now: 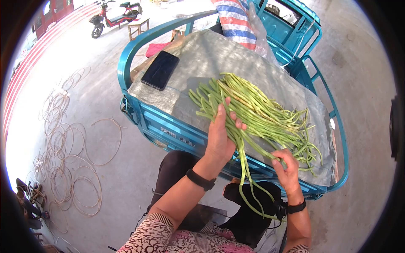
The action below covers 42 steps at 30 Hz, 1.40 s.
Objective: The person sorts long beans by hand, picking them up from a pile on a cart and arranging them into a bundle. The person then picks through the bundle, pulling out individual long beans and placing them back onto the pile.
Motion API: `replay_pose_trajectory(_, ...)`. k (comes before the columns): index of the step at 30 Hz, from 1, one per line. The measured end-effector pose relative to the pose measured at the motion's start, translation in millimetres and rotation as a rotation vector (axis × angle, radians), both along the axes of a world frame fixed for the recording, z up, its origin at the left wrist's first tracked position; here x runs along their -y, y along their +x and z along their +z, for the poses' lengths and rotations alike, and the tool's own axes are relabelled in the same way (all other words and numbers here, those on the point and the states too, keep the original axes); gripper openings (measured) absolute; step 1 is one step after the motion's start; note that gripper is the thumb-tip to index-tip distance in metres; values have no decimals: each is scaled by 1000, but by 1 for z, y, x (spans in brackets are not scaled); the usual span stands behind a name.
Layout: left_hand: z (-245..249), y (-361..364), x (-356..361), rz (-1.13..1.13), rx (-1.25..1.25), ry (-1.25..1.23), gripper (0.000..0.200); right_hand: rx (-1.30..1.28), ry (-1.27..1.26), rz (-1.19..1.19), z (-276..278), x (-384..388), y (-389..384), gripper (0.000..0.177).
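A pile of long green beans lies on a grey woven sheet spread over the bed of a blue cargo tricycle. My left hand is closed around a smaller bunch of the long beans at the pile's near left side. A few of those beans hang past the bed's edge toward my knees. To the right, my right hand pinches a bean between thumb and fingers, close to the near edge of the bed. Black bands circle both wrists.
A black phone lies on the sheet, left of the beans. The tricycle's blue rail borders the bed. A striped bag stands behind. Coiled wire covers the ground at left; a red scooter and a wooden stool are farther off.
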<state>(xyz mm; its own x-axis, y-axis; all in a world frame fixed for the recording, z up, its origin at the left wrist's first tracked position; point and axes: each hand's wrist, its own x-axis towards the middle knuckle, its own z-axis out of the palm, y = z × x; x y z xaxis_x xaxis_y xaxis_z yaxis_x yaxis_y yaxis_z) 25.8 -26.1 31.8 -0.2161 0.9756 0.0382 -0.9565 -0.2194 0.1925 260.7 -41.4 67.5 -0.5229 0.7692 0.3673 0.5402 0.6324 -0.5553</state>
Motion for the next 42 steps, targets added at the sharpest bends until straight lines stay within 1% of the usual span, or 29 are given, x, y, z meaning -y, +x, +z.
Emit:
replay_pose_trajectory(2, 2, -1, 0, 10, -44, -19, 36, 2, 0, -27, 3, 1, -8, 18)
replay_pose_trajectory(3, 3, -2, -1, 16, -65, -28, 34, 37, 95, -55, -1, -4, -6, 18)
replay_pose_trajectory(5, 0, -4, -2, -38, -10, -20, 29, 111, 279, -112, -18, -18, 3, 20)
replay_pose_trajectory(6, -1, -4, -1, -69, 18, -17, 26, 91, 352, -209, -21, -21, 2, 17)
replay_pose_trajectory(9, 1, -2, 0, -54, -9, 13, 22, 387, 483, -392, -14, -30, 8, 17)
replay_pose_trajectory(10, 1, 0, 1, -64, -16, 7, 22, 417, 491, -423, -13, -34, 11, 14)
replay_pose_trajectory(13, 0, 7, 2, -90, 3, -7, 21, 482, 351, -615, 1, -33, 11, 14)
replay_pose_trajectory(14, -4, 6, -1, -96, 31, -7, 21, 478, 365, -605, 4, -37, 20, 13)
replay_pose_trajectory(17, -8, -1, -4, -85, 89, -15, 20, 49, -72, -742, 33, -42, 31, 16)
replay_pose_trajectory(18, -4, -4, -3, -81, 109, -11, 19, -64, -168, -707, 36, -42, 38, 17)
replay_pose_trajectory(21, -3, -2, -2, -92, 142, -13, 18, 396, 469, -695, 23, -48, 56, 18)
replay_pose_trajectory(24, -7, -1, -4, -88, 156, -76, 19, 715, 571, -748, 20, -44, 67, 17)
replay_pose_trajectory(27, -8, 3, -3, -129, 106, -159, 20, 613, 758, -751, 30, -43, 77, 23)
replay_pose_trajectory(28, -8, 6, -2, -153, 117, -176, 20, 541, 820, -758, 34, -41, 77, 25)
replay_pose_trajectory(30, -11, 7, -4, -127, 106, -187, 20, 393, 939, -767, 46, -40, 75, 28)
replay_pose_trajectory(33, -19, 2, -4, -101, 98, -180, 20, 467, 1083, -715, 56, -49, 81, 37)
replay_pose_trajectory(34, -19, -1, -5, -88, 102, -165, 20, 572, 793, -715, 56, -52, 87, 44)
replay_pose_trajectory(37, -13, 0, -3, 5, 12, -263, 19, 820, 236, -691, 16, -66, 127, 53)
replay_pose_trajectory(38, -12, 1, -3, 14, 36, -273, 17, 740, 544, -598, 9, -67, 124, 50)
replay_pose_trajectory(41, -12, 3, -2, 37, -41, -277, 15, 321, 410, -332, 17, -53, 62, 35)
replay_pose_trajectory(42, -12, 3, -2, 42, -25, -291, 13, 314, 335, -290, 16, -43, 37, 28)
